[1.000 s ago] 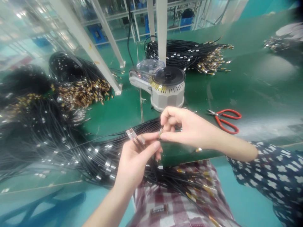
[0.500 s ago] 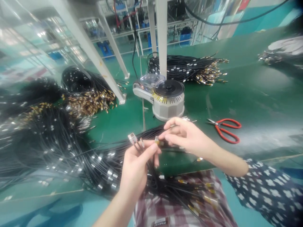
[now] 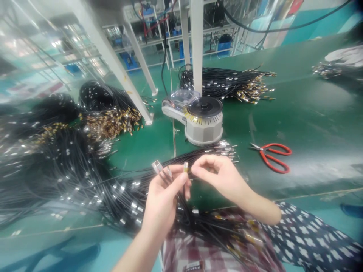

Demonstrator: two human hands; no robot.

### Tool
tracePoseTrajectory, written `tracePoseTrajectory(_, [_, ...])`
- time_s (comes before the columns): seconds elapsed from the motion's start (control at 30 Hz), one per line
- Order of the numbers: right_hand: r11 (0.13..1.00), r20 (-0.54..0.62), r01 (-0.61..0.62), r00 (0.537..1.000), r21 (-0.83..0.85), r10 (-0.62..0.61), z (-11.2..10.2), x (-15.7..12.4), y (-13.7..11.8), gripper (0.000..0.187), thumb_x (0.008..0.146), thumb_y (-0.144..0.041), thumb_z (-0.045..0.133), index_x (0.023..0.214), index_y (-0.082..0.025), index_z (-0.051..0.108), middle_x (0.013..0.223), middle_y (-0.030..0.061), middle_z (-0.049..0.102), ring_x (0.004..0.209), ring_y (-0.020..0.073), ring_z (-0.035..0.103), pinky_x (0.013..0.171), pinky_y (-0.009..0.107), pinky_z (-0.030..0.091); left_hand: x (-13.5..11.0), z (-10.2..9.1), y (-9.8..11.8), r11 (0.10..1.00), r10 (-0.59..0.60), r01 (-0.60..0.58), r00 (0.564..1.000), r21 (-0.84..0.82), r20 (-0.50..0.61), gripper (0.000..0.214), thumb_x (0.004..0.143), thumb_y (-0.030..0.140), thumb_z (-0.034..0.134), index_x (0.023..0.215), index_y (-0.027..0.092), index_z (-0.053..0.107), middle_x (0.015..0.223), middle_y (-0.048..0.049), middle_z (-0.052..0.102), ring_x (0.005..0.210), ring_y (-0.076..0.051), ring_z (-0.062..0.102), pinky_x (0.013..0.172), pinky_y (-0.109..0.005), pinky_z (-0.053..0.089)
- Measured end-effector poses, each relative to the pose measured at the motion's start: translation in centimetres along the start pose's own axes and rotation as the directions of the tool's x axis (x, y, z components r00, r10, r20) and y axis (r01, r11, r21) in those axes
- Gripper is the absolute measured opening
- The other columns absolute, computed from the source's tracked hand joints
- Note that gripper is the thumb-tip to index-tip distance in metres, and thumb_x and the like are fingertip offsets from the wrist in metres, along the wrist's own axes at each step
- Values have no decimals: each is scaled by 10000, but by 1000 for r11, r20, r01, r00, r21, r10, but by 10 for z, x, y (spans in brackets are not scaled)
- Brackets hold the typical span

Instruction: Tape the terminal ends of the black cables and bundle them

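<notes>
Black cables are gripped in my left hand [image 3: 166, 198], their metal USB plugs [image 3: 157, 166] standing up above the fingers. Between its thumb and forefinger one plug [image 3: 185, 166] points upward, with a yellow band at its base. Just to the right, my right hand [image 3: 224, 175] has thumb and forefinger pinched together beside that plug; whatever is between them is too small to make out. Below my hands, a bundle of black cables [image 3: 210, 223] with yellow-wrapped ends hangs across my lap. Behind my right hand lie cables with silvery ends [image 3: 227, 148].
A round tape dispenser [image 3: 203, 126] with a black disc stands beyond my hands. Red-handled scissors [image 3: 273, 156] lie open at the right. Cable piles cover the left [image 3: 76, 162], and a coil [image 3: 221, 83] lies behind white posts [image 3: 197, 49].
My right hand has moved slightly lower, its fingers curling into a tighter pinch, uncovering the silvery cable ends behind it. The plug in my left hand stands more upright.
</notes>
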State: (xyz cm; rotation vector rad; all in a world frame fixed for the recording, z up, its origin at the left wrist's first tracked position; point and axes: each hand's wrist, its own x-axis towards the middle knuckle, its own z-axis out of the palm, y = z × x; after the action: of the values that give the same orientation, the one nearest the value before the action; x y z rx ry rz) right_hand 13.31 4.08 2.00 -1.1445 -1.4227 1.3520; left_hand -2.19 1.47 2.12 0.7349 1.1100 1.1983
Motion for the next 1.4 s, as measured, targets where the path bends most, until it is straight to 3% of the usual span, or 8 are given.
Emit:
tracePoseTrajectory(0.23, [997, -20, 71, 997, -11, -71, 4, 0, 1, 131, 822, -248, 659, 733, -152, 666, 742, 18, 691, 712, 141, 621, 695, 268, 478, 1, -5, 5, 999, -39, 39, 997, 8, 62, 190, 702, 178, 799, 706, 138, 613, 545, 16, 615, 469, -105, 569, 481, -203, 450])
tracePoseTrajectory(0.5, [993, -38, 104, 994, 48, -102, 10, 2, -1, 132, 828, -222, 652, 709, -167, 637, 721, 10, 671, 699, 138, 609, 719, 285, 490, 2, -3, 2, 983, -114, 134, 982, -126, 150, 177, 741, 241, 783, 707, 124, 655, 574, -12, 651, 470, -117, 595, 485, -214, 482])
tracePoseTrajectory(0.63, [989, 30, 46, 998, 140, -50, 8, 5, 0, 144, 829, -249, 647, 715, -164, 629, 704, 10, 648, 679, 137, 593, 701, 292, 479, 1, -1, -1, 984, -91, 114, 982, -135, 168, 177, 776, 271, 754, 739, 123, 663, 545, -7, 634, 438, -113, 571, 457, -213, 468])
tracePoseTrajectory(0.9, [968, 52, 73, 995, 242, -88, 15, 9, 8, 154, 835, -267, 623, 726, -180, 559, 701, -16, 576, 662, 119, 527, 670, 271, 436, -1, -1, -3, 993, -45, 62, 986, -101, 158, 146, 798, 238, 738, 795, 130, 641, 576, 20, 601, 419, -58, 480, 419, -166, 355])
tracePoseTrajectory(1.1, [976, 3, 114, 993, 184, -116, 12, 5, 6, 144, 822, -263, 647, 721, -178, 589, 732, -4, 590, 687, 127, 543, 683, 277, 441, -1, -2, 0, 996, -14, 24, 992, -80, 124, 166, 738, 205, 789, 738, 133, 638, 552, 12, 633, 403, -86, 550, 411, -171, 399])
tracePoseTrajectory(1.27, [957, 114, -66, 993, 282, 35, 5, 9, 3, 145, 752, -287, 742, 736, -166, 662, 723, 8, 651, 679, 135, 579, 681, 287, 455, 2, -3, 0, 994, -55, 74, 976, -84, 212, 172, 767, 247, 766, 720, 128, 650, 544, -18, 662, 384, -99, 561, 412, -184, 436])
tracePoseTrajectory(1.4, [904, 289, -159, 956, 396, 42, -4, 15, 4, 149, 747, -280, 767, 731, -154, 689, 710, -5, 652, 682, 113, 587, 692, 256, 455, 4, -5, -3, 983, -101, 143, 944, -114, 315, 171, 794, 250, 741, 703, 128, 662, 496, -18, 650, 361, -96, 553, 413, -181, 437])
